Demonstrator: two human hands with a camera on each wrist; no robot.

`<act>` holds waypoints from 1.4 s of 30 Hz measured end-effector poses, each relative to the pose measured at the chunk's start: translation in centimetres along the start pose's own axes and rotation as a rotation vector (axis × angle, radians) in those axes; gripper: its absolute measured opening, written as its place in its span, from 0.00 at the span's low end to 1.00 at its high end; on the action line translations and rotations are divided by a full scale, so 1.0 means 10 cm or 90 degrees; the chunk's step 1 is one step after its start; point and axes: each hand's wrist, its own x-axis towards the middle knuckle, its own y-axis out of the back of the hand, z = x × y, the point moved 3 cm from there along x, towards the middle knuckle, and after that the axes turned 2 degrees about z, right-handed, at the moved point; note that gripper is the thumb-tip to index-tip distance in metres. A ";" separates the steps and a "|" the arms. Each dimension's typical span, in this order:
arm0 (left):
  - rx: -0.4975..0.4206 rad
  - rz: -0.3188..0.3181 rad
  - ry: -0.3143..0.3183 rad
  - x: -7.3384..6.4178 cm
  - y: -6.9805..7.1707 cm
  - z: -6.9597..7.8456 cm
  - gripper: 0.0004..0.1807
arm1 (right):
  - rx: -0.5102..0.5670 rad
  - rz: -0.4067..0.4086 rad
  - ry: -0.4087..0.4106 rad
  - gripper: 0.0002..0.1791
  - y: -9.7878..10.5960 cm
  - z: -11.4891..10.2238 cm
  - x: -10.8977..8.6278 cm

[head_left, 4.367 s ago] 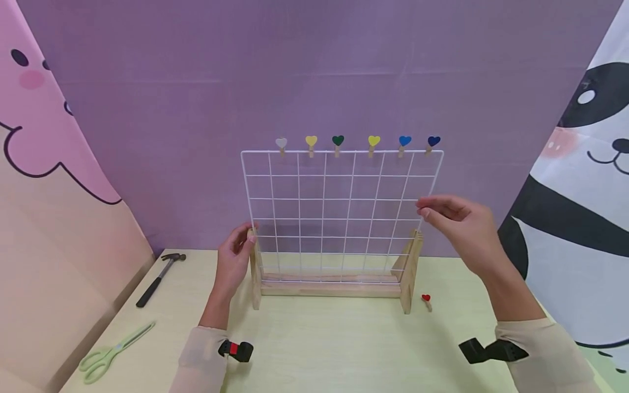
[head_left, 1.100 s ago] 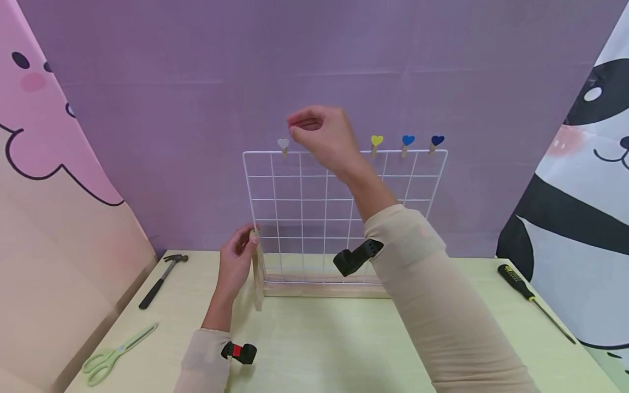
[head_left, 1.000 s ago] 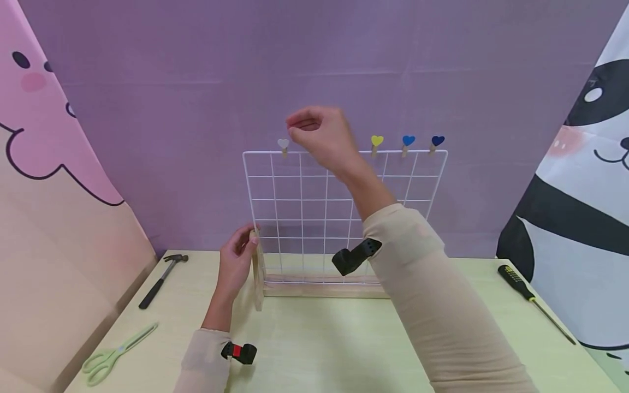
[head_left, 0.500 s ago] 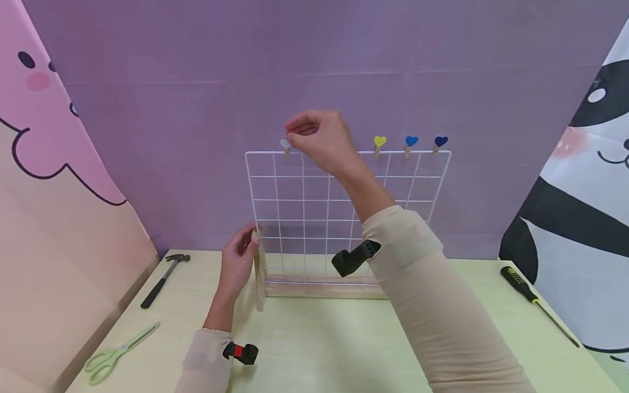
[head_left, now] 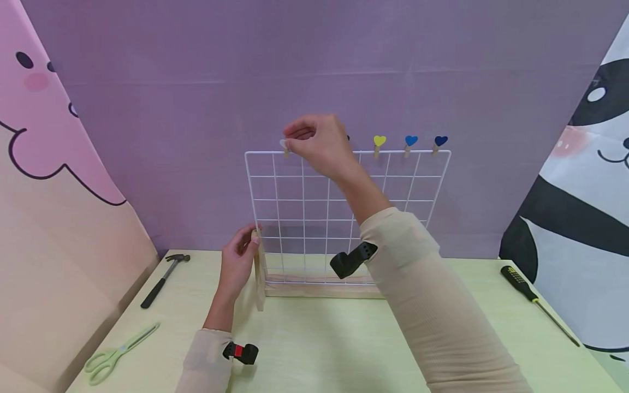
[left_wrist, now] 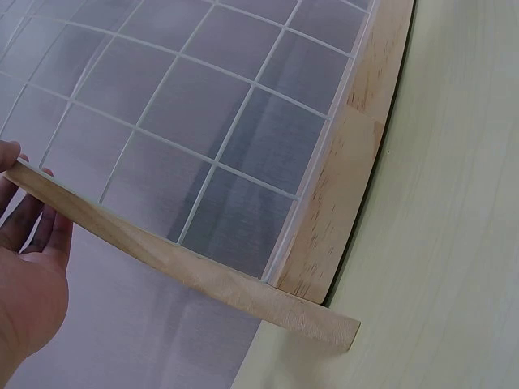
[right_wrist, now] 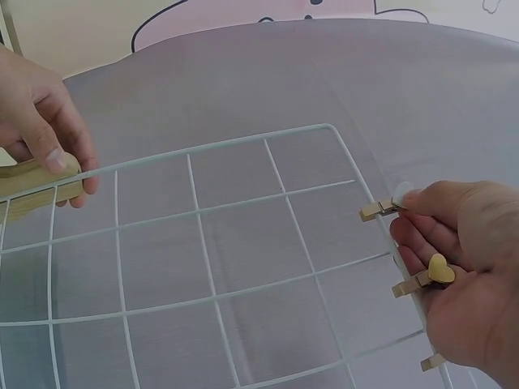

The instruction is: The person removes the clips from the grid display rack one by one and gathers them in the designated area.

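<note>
A white wire grid (head_left: pixel 315 200) stands upright in a wooden stand (head_left: pixel 324 291). My left hand (head_left: pixel 237 261) grips the top of the stand's left upright, with the thumb on one side and the fingers behind in the left wrist view. At the grid's upper left, my right hand (head_left: pixel 321 144) pinches the small clothespin with a white heart (right_wrist: pixel 401 194), which is clipped on the top wire. Beside it, under my palm, is a clothespin with a pale yellow heart (right_wrist: pixel 440 269). Farther right sit clothespins with yellow (head_left: pixel 379 141), light blue (head_left: pixel 411 141) and dark blue (head_left: pixel 440 141) hearts.
A hammer (head_left: pixel 164 281) and green scissors (head_left: pixel 120 353) lie on the table at left. A black-and-yellow screwdriver (head_left: pixel 535 303) lies at the right edge. My right forearm hides the stand's right side. A purple cloth (head_left: pixel 196 136) hangs behind.
My right hand has gone from the grid's right side to its top left, then lowered onto the white-heart clothespin. The left hand keeps its hold on the stand.
</note>
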 end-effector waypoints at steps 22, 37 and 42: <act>-0.005 0.001 0.001 0.01 0.00 0.01 0.19 | -0.014 0.052 0.010 0.07 -0.01 -0.01 -0.03; 0.003 0.003 0.006 0.01 -0.01 0.02 0.19 | 0.006 0.069 0.013 0.07 0.06 -0.08 -0.04; 0.000 0.005 0.007 0.01 0.00 0.02 0.19 | 0.025 0.079 0.021 0.08 0.11 -0.11 -0.03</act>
